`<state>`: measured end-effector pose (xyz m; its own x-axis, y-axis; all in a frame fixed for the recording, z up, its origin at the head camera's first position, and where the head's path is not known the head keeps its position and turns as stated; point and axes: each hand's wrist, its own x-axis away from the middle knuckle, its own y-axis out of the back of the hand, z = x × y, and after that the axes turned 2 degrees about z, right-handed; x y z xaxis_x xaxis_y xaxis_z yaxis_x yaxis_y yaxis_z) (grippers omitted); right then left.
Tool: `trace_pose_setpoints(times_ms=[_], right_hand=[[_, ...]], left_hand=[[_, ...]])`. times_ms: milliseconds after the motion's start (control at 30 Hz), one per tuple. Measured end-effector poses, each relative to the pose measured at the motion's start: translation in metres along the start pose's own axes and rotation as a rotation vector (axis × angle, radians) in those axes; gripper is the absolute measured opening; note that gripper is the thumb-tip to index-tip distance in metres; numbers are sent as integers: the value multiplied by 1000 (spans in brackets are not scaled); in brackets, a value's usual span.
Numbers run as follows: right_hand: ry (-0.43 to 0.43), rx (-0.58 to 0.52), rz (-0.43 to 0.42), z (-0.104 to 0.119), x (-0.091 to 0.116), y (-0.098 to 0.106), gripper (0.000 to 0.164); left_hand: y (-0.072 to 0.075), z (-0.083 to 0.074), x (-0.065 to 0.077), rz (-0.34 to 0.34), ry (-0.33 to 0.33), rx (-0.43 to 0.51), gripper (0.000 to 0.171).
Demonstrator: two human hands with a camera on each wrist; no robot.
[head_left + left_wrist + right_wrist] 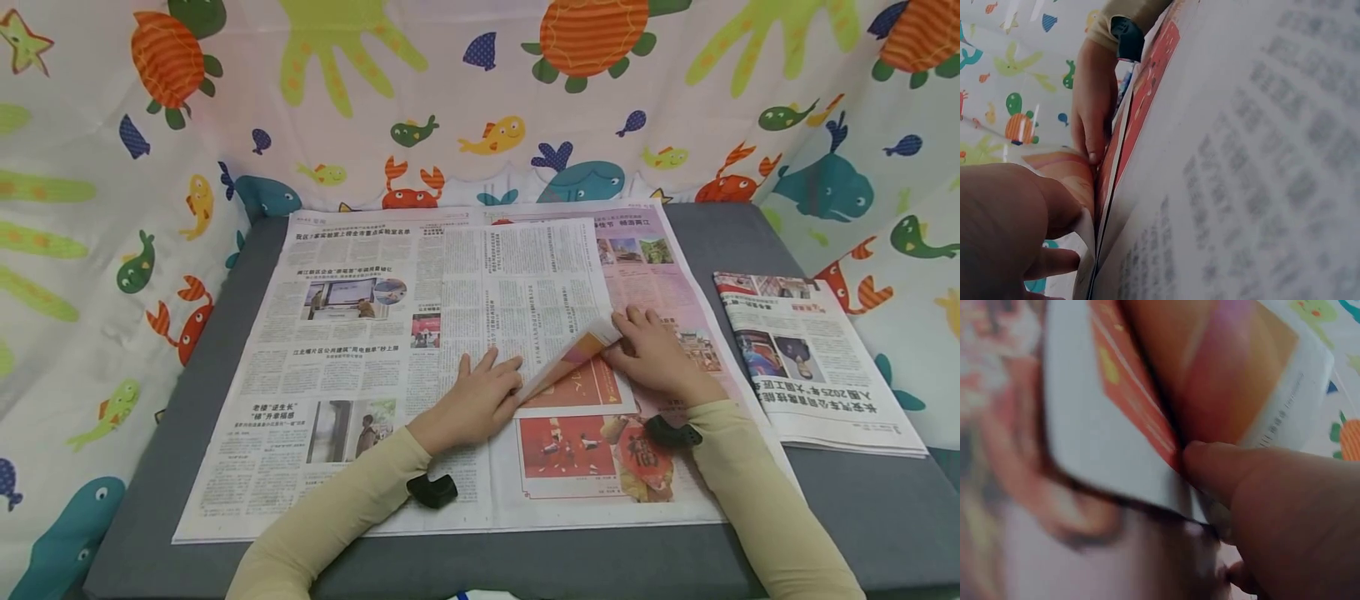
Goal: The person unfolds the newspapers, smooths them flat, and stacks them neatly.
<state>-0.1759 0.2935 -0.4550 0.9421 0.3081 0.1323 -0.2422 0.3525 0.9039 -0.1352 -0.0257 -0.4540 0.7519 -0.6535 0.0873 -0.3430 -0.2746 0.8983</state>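
A smaller newspaper sheet [525,292] lies on top of a large spread newspaper [247,417]. Part of the smaller sheet is turned up into a narrow flap [570,358] with an orange underside, above a red printed area. My left hand [480,400] rests with spread fingers on the sheet at the flap's lower left end. At the other end, my right hand [660,354] pinches the flap. Its thumb [1210,462] lies against the crease in the right wrist view, while the fingertips are partly hidden. The orange flap [1063,169] stands raised between both hands in the left wrist view.
A folded newspaper [817,367] lies to the right on the grey table [600,567]. Behind and at both sides hangs a white cloth [450,92] printed with sea animals. Each wrist wears a dark band device, such as the left one [432,492].
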Motion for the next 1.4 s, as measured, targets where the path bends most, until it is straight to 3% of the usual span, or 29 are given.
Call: trace_pose_setpoints(times_ms=[100, 233, 333, 433, 567, 733, 867, 1167, 1400], right_hand=[[-11, 16, -10, 3, -2, -4, 79], [-8, 8, -93, 3, -6, -8, 59], [0, 48, -120, 5, -6, -9, 56], [-20, 95, -71, 10, -5, -9, 73], [-29, 124, -9, 17, -7, -12, 72], [65, 163, 20, 32, -15, -14, 70], [136, 161, 32, 41, -20, -17, 69], [122, 144, 50, 42, -21, -22, 67], [117, 129, 71, 40, -22, -23, 68]], left_hand=[[0, 2, 1, -33, -16, 46, 16], [1, 6, 2, -84, -28, 144, 15], [2, 8, 3, -139, -33, 225, 14], [2, 12, 3, -210, -38, 274, 14], [3, 16, 4, -279, -30, 290, 18], [2, 20, 5, -311, -58, 281, 19], [1, 23, 8, -323, -67, 330, 21], [2, 29, 25, -390, 31, 573, 13], [13, 28, 34, -481, 232, 900, 6]])
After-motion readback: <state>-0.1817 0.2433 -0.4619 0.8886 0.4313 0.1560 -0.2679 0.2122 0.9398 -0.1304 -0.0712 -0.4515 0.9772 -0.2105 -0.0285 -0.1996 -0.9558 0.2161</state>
